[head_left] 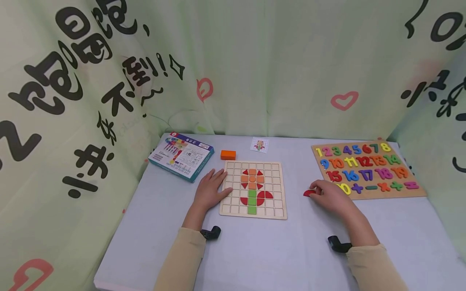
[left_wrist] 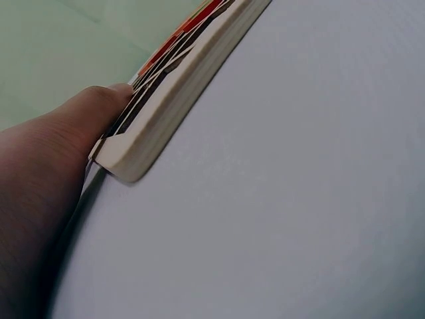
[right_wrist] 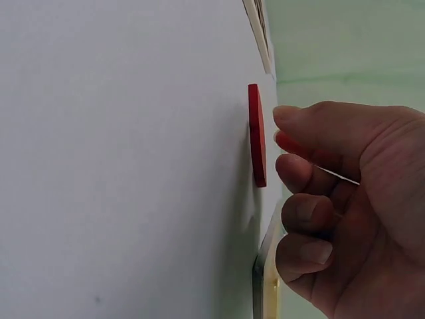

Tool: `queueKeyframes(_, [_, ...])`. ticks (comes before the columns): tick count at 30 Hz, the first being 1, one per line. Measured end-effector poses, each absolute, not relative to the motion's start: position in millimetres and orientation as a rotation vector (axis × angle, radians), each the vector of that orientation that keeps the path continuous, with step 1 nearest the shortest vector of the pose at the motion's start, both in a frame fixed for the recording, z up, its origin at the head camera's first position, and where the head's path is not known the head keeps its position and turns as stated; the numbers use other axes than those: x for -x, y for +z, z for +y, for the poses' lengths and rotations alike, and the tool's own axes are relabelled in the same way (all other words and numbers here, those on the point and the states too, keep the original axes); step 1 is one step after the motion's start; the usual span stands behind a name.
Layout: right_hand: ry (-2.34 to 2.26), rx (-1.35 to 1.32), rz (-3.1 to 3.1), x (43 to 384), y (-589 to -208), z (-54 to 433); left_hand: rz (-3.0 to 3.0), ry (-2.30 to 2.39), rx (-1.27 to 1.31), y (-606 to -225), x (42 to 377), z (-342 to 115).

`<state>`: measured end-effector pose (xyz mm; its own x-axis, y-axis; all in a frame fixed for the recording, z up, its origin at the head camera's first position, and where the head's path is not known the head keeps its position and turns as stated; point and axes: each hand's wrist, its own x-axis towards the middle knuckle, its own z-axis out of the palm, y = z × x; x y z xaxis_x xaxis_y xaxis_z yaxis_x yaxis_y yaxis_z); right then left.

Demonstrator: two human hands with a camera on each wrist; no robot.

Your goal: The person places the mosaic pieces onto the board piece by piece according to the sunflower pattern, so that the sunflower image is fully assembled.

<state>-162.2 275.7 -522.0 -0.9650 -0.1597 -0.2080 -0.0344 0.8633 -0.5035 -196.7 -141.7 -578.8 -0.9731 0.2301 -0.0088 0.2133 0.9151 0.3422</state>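
Observation:
My left hand (head_left: 211, 189) rests on the left edge of a wooden grid board (head_left: 271, 211), thumb on its surface. Orange squares, red triangles, green squares and red quarter-circle pieces (head_left: 260, 201) make a flower on it. To the board's right, my right hand (head_left: 332, 198) is at a red piece (head_left: 308, 193) with thumb and fingers curled. In the right wrist view, this red piece (right_wrist: 257, 136) appears edge-on near the table, a narrow gap between it and the fingertips. A red patch shows between thumb and fingers; whether it is a held piece is unclear.
A puzzle box (head_left: 182, 155) lies behind the left hand, with an orange block (head_left: 228, 154) beside it. A small flower picture card (head_left: 259, 144) lies behind the board. The wooden number board (head_left: 371, 194) is close under the right hand's far side.

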Motion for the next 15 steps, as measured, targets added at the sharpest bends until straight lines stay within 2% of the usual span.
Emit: queueKeyframes(15, [-0.692,0.148,2.8,165.1,-530.7,276.1,3.021,0.52,-0.353,-579.0,197.7,-142.1])
